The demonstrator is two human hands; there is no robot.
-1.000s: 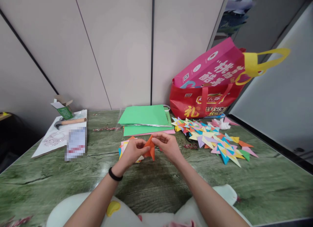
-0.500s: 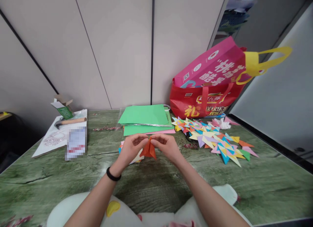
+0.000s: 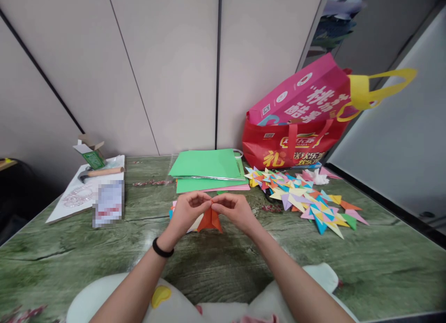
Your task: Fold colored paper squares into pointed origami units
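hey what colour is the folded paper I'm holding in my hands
The paper is orange, seen best in the head view.

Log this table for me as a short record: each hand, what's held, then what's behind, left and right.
Left hand: pinching orange paper; black band on wrist
Right hand: pinching the same paper
Held: orange paper, folded, gripped at its top
Behind: green sheets
Left: hammer, open green box, white board
Right: pile of folded papers, red bag
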